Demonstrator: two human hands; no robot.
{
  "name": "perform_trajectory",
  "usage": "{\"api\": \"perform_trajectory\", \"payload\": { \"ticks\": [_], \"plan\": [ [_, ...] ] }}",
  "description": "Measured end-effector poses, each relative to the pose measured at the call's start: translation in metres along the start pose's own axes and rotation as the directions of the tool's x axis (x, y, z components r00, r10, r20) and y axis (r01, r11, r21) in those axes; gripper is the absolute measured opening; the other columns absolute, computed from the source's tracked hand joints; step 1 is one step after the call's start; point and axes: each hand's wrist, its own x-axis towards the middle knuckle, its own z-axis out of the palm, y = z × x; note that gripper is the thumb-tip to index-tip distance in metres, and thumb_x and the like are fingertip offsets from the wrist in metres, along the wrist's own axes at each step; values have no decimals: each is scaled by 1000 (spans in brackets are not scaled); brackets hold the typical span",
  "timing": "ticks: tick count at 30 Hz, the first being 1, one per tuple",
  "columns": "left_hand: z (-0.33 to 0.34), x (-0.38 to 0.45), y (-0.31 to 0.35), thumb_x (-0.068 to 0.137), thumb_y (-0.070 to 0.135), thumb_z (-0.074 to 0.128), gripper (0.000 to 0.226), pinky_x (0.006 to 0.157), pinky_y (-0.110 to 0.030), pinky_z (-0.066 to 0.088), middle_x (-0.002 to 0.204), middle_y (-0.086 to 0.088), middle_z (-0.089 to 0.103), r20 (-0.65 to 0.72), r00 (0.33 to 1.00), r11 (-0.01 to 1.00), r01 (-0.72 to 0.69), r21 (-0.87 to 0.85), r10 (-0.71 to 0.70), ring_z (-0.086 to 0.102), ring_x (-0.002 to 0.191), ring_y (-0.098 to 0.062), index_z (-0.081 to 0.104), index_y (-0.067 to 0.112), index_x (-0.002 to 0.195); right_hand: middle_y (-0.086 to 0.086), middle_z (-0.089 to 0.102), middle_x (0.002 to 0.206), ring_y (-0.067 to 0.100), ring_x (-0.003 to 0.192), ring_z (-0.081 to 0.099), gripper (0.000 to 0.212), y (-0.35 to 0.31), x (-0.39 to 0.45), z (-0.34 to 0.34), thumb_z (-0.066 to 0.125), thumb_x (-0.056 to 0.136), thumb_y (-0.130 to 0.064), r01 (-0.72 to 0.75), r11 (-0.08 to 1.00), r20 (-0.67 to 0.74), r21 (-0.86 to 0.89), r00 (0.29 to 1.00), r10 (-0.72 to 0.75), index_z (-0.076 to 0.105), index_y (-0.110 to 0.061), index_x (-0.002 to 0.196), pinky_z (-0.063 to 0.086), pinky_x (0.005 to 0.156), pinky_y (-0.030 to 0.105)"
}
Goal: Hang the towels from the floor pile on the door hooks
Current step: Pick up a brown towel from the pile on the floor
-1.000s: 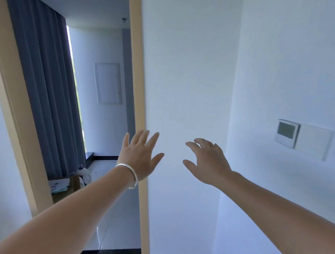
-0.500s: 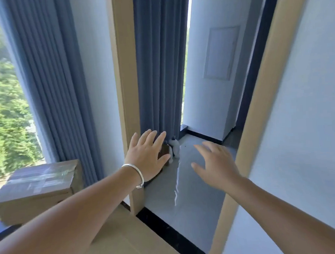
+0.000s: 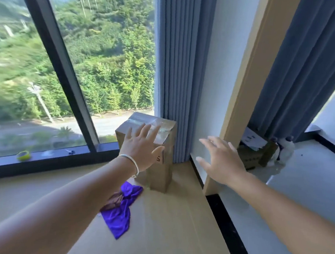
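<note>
Both hands are empty with fingers spread. The left hand (image 3: 142, 148) is raised in front of the cardboard box (image 3: 161, 160). The right hand (image 3: 221, 160) is right of the box. The purple towel (image 3: 119, 212) lies crumpled on the floor, just left of the box base.

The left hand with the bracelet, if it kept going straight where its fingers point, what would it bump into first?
Probably the taped cardboard box by the curtain: the left hand, open and empty, points right at its top. How far off the box is can't be judged from this one view.
</note>
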Motion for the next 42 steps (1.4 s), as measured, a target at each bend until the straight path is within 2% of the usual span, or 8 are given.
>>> {"api": "perform_trajectory", "payload": {
  "ticks": [7, 13, 25, 28, 32, 36, 39, 42],
  "plan": [
    [77, 11, -136, 93, 60, 32, 69, 118, -50, 7, 156, -3, 22, 75, 963, 966, 254, 49, -258, 12, 145, -22, 8, 30, 151, -3, 34, 149, 16, 139, 27, 58, -49, 101, 101, 48, 91, -50, 175, 984, 121, 42, 976, -179, 36, -29, 144, 13, 117, 44],
    [156, 10, -236, 93, 56, 37, 69, 117, -48, 8, 155, -4, 24, 205, 864, 887, 459, 56, -460, 15, 145, -22, 13, 27, 151, -5, 33, 150, 13, 140, 25, 57, -106, 197, 186, 49, 92, -50, 306, 948, 272, 83, 908, -317, 36, -32, 144, 12, 118, 44],
    [267, -42, -353, 91, 57, 42, 69, 114, -46, 12, 153, -3, 30, 377, 549, 637, 753, 163, -746, 21, 143, -21, 20, 28, 151, -7, 32, 150, 11, 140, 24, 59, -217, 323, 343, 47, 92, -52, 489, 849, 486, 203, 702, -520, 34, -31, 145, 13, 116, 41],
    [289, -47, -364, 91, 57, 42, 69, 114, -47, 14, 152, -4, 33, 389, 509, 603, 778, 173, -768, 25, 142, -21, 24, 26, 150, -5, 34, 149, 12, 139, 27, 59, -241, 349, 378, 49, 91, -52, 531, 816, 495, 227, 659, -566, 36, -31, 144, 15, 115, 42],
    [344, -50, -395, 92, 57, 40, 69, 114, -45, 12, 154, -2, 29, 398, 348, 454, 865, 214, -849, 22, 143, -20, 19, 29, 151, 1, 37, 149, 16, 139, 30, 59, -282, 401, 461, 53, 90, -47, 615, 742, 532, 265, 549, -645, 40, -26, 143, 20, 114, 43],
    [408, -55, -423, 91, 58, 39, 70, 114, -43, 14, 153, -1, 30, 401, 242, 357, 902, 242, -884, 23, 141, -19, 17, 29, 151, 2, 39, 147, 18, 137, 33, 58, -312, 432, 549, 56, 89, -44, 662, 687, 544, 301, 473, -694, 43, -26, 142, 20, 114, 43],
    [469, -62, -449, 91, 58, 38, 70, 114, -42, 16, 152, -1, 31, 423, 200, 324, 914, 245, -884, 24, 141, -19, 17, 29, 150, 2, 40, 147, 19, 136, 34, 58, -330, 449, 628, 55, 89, -45, 688, 662, 573, 298, 427, -700, 42, -26, 142, 23, 114, 42],
    [532, -68, -474, 91, 57, 40, 69, 113, -42, 17, 152, -1, 32, 415, 207, 319, 921, 224, -886, 25, 140, -19, 19, 29, 150, 2, 39, 147, 19, 136, 35, 59, -338, 454, 703, 55, 89, -46, 709, 646, 588, 282, 405, -700, 41, -26, 143, 23, 114, 43]
  ]
}}
